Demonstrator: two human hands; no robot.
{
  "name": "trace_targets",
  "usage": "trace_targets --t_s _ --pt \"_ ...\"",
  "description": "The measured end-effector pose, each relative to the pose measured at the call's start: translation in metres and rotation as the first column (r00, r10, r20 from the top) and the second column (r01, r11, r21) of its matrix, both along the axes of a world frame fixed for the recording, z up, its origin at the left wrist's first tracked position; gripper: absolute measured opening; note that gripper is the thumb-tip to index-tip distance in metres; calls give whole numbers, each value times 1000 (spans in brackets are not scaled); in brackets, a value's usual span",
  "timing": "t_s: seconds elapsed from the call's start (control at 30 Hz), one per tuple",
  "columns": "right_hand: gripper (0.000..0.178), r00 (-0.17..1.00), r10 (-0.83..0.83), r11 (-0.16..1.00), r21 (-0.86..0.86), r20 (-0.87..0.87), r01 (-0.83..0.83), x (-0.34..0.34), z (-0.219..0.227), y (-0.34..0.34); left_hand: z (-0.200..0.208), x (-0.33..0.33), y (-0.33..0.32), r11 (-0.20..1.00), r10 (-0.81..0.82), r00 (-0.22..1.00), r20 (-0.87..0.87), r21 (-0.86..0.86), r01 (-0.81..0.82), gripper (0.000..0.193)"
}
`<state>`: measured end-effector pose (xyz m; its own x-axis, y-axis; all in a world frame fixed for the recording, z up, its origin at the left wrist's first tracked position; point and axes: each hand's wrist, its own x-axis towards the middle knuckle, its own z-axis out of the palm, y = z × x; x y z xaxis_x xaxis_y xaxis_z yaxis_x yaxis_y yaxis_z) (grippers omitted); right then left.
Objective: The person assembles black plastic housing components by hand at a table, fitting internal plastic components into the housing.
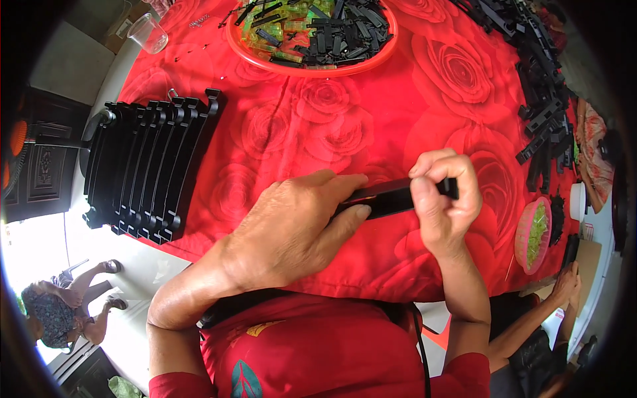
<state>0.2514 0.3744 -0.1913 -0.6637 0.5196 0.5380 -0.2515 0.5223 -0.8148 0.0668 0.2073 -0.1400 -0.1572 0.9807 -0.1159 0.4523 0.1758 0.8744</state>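
Observation:
A long black plastic part (393, 201) is held level above the red rose-patterned tablecloth, close in front of me. My left hand (292, 222) is closed on its left end, fingers over the top and thumb along the near side. At the other end my right hand (448, 192) is curled with thumb and forefinger pinched together at the part's upper edge. Whether a small piece sits in that pinch cannot be made out. The left palm hides the part's left end.
A row of curved black plastic parts (149, 169) stands at the left. The red basin (312, 71) at the far side holds small black and yellow-green pieces. Black parts (547, 123) pile up at the right, near a pink basket (519, 242). A clear cup (149, 34) lies far left. Other people sit nearby.

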Motion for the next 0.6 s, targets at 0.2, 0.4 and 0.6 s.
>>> trace_targets --t_s 0.2,0.4,0.6 --pt "19 1000 0 988 -152 7 1 6 3 12 -9 -20 -7 993 -116 989 90 11 116 41" --pt "20 1000 -7 996 -94 -7 7 4 -4 9 -16 -10 -2 996 -35 970 241 -68 53 33" --pt "20 1000 -10 998 -66 -12 10 4 -1 6 -19 1 -3 995 98 986 132 -31 -95 26"
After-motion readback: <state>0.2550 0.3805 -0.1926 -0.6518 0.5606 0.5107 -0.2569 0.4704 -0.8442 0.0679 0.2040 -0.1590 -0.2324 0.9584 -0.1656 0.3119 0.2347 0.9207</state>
